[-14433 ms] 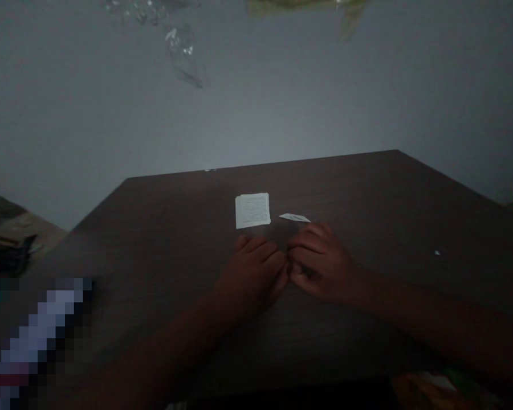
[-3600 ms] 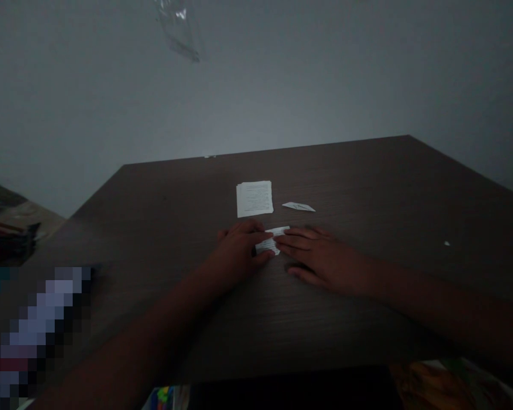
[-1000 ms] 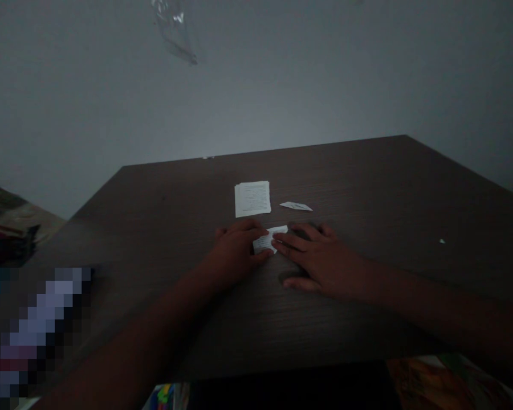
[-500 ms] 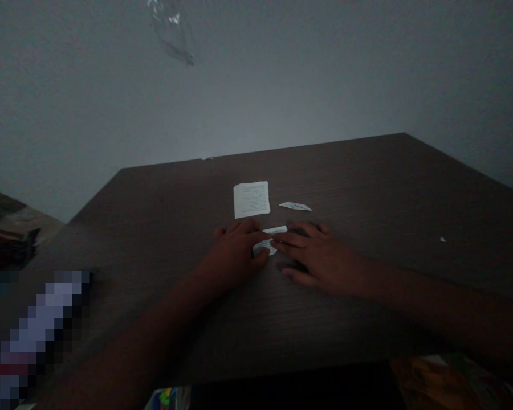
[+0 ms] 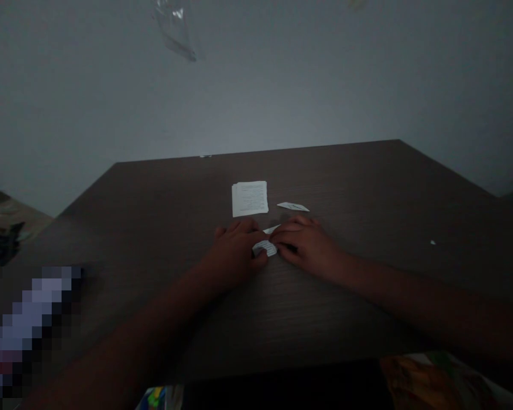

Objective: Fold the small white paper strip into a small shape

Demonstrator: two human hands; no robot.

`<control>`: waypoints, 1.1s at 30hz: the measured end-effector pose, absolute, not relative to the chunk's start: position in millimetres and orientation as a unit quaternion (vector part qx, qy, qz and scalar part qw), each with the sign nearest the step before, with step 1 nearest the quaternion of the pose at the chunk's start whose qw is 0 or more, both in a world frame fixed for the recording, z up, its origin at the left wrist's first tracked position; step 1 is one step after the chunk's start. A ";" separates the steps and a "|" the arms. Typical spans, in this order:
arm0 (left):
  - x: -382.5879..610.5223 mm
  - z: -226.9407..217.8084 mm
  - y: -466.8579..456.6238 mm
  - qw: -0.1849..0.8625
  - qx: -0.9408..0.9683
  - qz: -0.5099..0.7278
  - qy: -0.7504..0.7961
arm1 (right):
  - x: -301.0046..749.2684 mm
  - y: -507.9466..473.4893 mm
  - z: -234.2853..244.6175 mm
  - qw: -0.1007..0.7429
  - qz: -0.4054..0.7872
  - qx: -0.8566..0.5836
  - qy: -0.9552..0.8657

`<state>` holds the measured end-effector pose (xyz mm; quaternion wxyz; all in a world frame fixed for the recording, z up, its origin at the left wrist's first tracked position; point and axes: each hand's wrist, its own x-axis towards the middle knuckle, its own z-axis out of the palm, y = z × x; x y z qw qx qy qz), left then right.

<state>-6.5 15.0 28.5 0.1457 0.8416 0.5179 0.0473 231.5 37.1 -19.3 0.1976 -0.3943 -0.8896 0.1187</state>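
Observation:
A small printed piece of paper (image 5: 265,248) lies on the dark wooden table between my two hands, largely covered by them. My left hand (image 5: 236,250) holds it from the left, index finger across its middle and thumb at its lower edge. From the right, my right hand (image 5: 308,245) has its fingers drawn together on the paper's right side. Just beyond my hands is a stack of square printed papers (image 5: 249,199). A narrow folded paper (image 5: 293,206) rests to the right of that stack.
The table (image 5: 346,176) reaches back to a pale wall (image 5: 282,80), where a clear plastic bag (image 5: 175,28) hangs. A tiny white scrap (image 5: 432,242) lies on the right. A blurred-out object (image 5: 29,319) occupies the left. Colourful items (image 5: 156,397) show below the front edge.
My right hand's spread fingers have drawn together onto the paper, and its thumb has come up closer to them. My left hand stays nearly in place. The view has shifted slightly.

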 end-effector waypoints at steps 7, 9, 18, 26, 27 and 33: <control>-5.6 30.2 12.4 0.143 0.843 0.059 0.516 | 229.8 35.4 -14.5 0.184 0.131 -0.408 -0.884; -6.0 28.1 13.8 0.137 0.841 0.057 0.521 | 229.0 33.7 -13.2 0.182 0.131 -0.414 -0.882; -7.1 26.3 12.7 0.121 0.845 0.050 0.518 | 238.0 36.5 -16.5 0.217 0.151 -0.373 -0.890; -3.7 18.2 12.2 0.117 0.839 0.058 0.528 | 244.6 42.9 -24.4 0.258 0.117 -0.416 -0.864; -2.8 16.8 12.5 0.113 0.839 0.058 0.530 | 242.9 41.6 -24.1 0.252 0.116 -0.419 -0.864; -0.4 14.6 11.9 0.110 0.834 0.071 0.535 | 234.4 34.9 -19.2 0.254 0.124 -0.434 -0.856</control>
